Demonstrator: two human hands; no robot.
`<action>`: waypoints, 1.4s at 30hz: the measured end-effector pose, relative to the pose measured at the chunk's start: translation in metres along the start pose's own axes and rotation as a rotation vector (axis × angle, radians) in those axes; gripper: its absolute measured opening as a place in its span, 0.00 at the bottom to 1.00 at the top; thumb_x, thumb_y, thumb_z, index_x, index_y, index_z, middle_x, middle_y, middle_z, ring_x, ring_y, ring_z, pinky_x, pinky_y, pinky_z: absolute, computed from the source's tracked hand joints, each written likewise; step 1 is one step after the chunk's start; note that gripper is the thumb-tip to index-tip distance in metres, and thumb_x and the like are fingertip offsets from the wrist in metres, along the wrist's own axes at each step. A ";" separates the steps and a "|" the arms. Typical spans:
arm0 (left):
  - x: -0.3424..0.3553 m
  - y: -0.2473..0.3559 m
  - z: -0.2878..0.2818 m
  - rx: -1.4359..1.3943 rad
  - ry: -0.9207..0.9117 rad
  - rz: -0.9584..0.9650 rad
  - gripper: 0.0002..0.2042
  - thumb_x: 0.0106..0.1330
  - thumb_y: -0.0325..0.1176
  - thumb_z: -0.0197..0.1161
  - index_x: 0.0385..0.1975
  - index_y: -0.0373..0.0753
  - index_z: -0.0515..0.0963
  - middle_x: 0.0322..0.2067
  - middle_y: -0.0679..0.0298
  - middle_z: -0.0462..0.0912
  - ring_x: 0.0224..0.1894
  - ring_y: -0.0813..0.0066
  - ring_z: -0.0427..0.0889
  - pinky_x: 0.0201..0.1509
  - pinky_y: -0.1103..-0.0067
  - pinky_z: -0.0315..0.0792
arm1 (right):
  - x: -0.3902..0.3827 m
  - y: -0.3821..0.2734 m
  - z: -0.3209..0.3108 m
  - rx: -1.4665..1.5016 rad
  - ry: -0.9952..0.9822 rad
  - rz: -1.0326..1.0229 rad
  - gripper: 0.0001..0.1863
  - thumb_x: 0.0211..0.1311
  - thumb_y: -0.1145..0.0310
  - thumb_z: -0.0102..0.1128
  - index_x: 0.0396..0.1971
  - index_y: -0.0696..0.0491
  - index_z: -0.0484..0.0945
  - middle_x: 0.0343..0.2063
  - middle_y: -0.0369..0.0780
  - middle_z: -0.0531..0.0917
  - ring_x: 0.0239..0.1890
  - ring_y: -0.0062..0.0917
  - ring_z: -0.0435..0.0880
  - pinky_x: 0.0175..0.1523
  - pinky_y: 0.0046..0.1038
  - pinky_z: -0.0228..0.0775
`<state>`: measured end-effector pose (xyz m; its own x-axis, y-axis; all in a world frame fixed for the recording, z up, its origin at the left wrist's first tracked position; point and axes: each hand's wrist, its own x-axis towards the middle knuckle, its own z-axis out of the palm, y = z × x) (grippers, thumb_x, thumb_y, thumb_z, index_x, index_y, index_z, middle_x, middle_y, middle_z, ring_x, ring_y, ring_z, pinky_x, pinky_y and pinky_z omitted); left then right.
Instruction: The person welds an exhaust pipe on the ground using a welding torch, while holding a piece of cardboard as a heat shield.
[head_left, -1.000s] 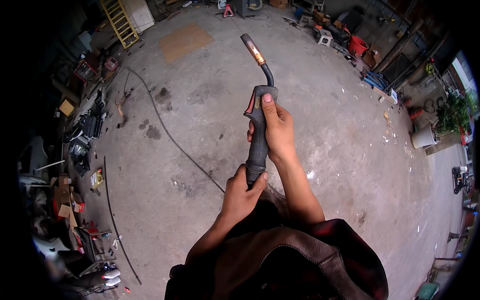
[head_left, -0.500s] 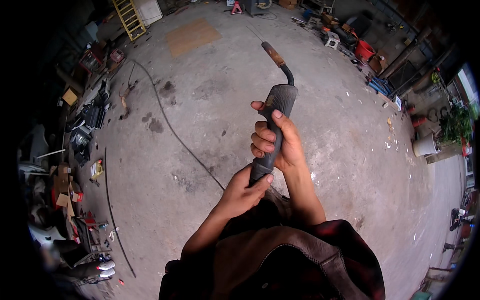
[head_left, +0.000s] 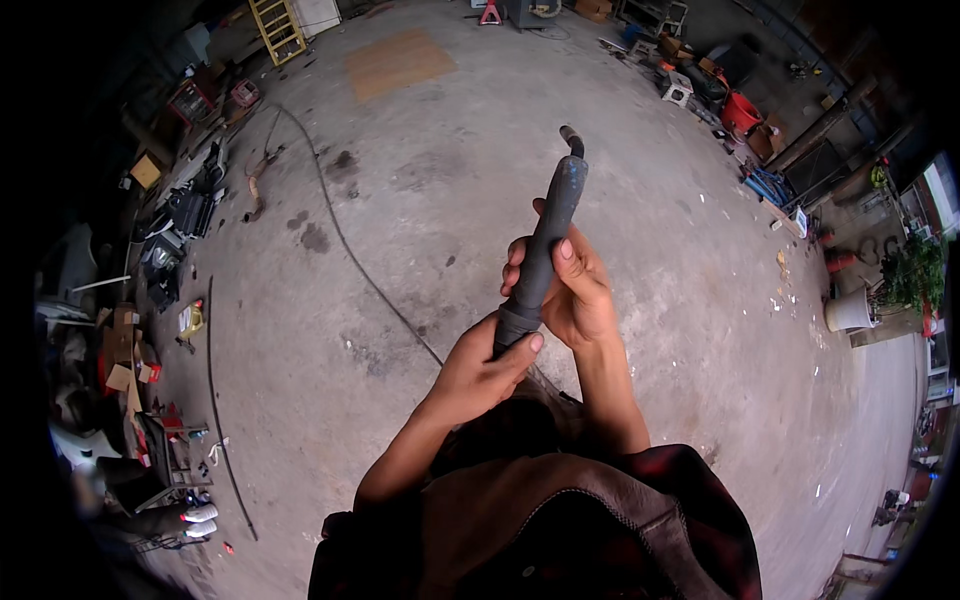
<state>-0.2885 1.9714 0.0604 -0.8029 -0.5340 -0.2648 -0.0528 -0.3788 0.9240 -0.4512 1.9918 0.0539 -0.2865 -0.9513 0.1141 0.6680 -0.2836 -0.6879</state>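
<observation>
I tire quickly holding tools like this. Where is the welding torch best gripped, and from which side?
Judging by its shape, grip the welding torch on its long, straight dark handle, from below the bent nozzle. The right hand wraps mid-handle from the right; the left hand steadies the lower end.

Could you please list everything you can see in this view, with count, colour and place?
welding torch: one, dark grey, held upright at centre
cable: one, dark, across the concrete floor left of centre
ladder: one, yellow, top left
board: one, tan, flat on floor near top
bucket: one, red, upper right
pot: one, white, right edge
clutter of boxes and tools: many, mixed colours, along left side
left hand: one, grips torch's lower end
right hand: one, wraps torch's handle
</observation>
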 end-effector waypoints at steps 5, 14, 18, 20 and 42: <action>0.012 -0.028 -0.006 0.312 0.243 0.129 0.12 0.69 0.37 0.61 0.34 0.35 0.70 0.19 0.72 0.70 0.18 0.88 0.66 0.20 0.84 0.62 | 0.006 0.008 0.005 -0.617 0.266 -0.122 0.28 0.63 0.61 0.66 0.51 0.62 0.62 0.29 0.46 0.82 0.29 0.30 0.85 0.34 0.30 0.78; 0.009 -0.013 0.000 0.009 0.085 -0.005 0.11 0.71 0.38 0.59 0.36 0.38 0.68 0.17 0.73 0.66 0.14 0.88 0.61 0.15 0.85 0.56 | 0.002 0.009 -0.001 -0.344 0.324 -0.162 0.24 0.64 0.63 0.65 0.49 0.62 0.64 0.28 0.48 0.81 0.26 0.32 0.84 0.31 0.31 0.78; 0.009 -0.009 0.000 -0.015 0.021 -0.004 0.12 0.72 0.38 0.58 0.34 0.38 0.67 0.16 0.73 0.65 0.14 0.89 0.61 0.15 0.85 0.55 | -0.001 0.003 0.006 -0.318 0.343 -0.185 0.24 0.64 0.63 0.65 0.49 0.62 0.64 0.28 0.49 0.81 0.26 0.32 0.83 0.31 0.31 0.78; 0.009 -0.008 -0.003 -0.049 -0.017 -0.012 0.12 0.72 0.39 0.58 0.33 0.37 0.67 0.17 0.72 0.65 0.14 0.89 0.61 0.15 0.85 0.55 | 0.000 0.006 0.007 -0.315 0.351 -0.203 0.24 0.63 0.63 0.65 0.49 0.62 0.64 0.28 0.49 0.81 0.25 0.32 0.83 0.32 0.32 0.78; 0.046 -0.056 0.008 0.161 0.064 0.036 0.12 0.75 0.41 0.52 0.33 0.39 0.69 0.14 0.70 0.63 0.11 0.83 0.61 0.12 0.84 0.56 | 0.000 0.021 -0.044 -0.505 0.299 -0.043 0.14 0.70 0.62 0.57 0.38 0.58 0.69 0.24 0.37 0.77 0.23 0.21 0.80 0.26 0.25 0.73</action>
<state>-0.3271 1.9742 -0.0015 -0.7670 -0.5940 -0.2428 -0.1233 -0.2350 0.9641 -0.4672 1.9916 0.0075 -0.5363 -0.8440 -0.0075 0.2631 -0.1587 -0.9516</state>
